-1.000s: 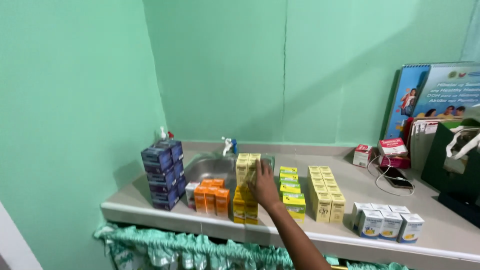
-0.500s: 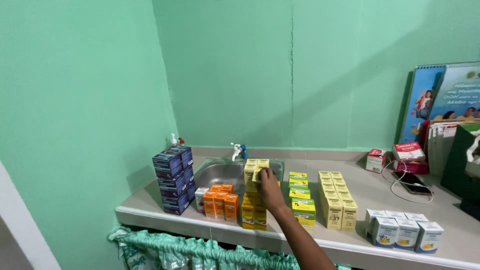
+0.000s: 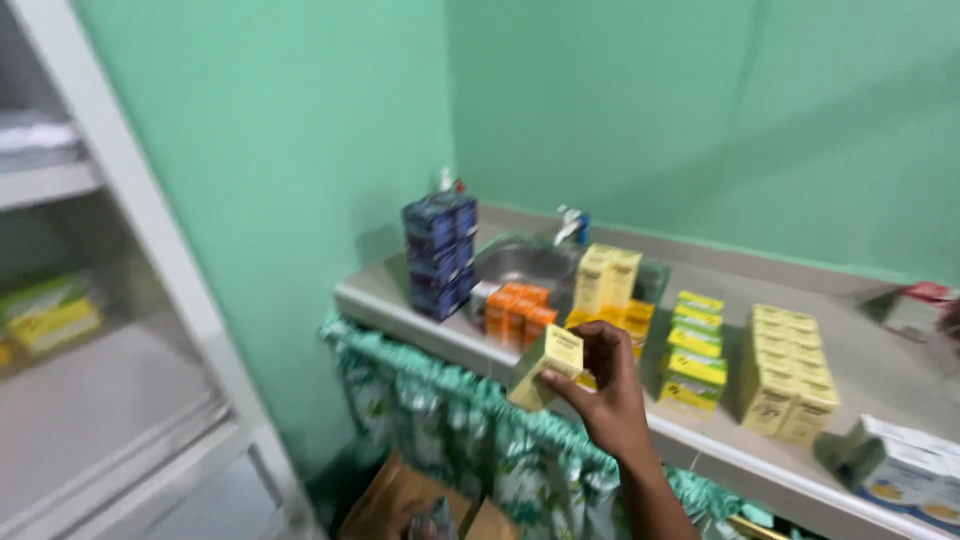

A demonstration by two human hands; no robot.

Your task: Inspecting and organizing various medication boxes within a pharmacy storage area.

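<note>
My right hand holds a pale yellow carton in front of the counter edge, out over the green curtain. Behind the hand a stack of the same pale yellow cartons stands on darker yellow boxes. Orange boxes sit to the left of that stack. A tower of dark blue boxes stands at the counter's left end. My left hand is out of view. The whole picture is blurred by motion.
Green-and-yellow boxes and a block of yellow boxes sit on the grey counter, with white boxes at the right. A steel sink with a tap lies behind. A white shelf unit stands at the left.
My right hand has lifted one pale yellow carton off the stack and drawn it back toward me. The view has swung left, bringing the white shelf unit into sight.
</note>
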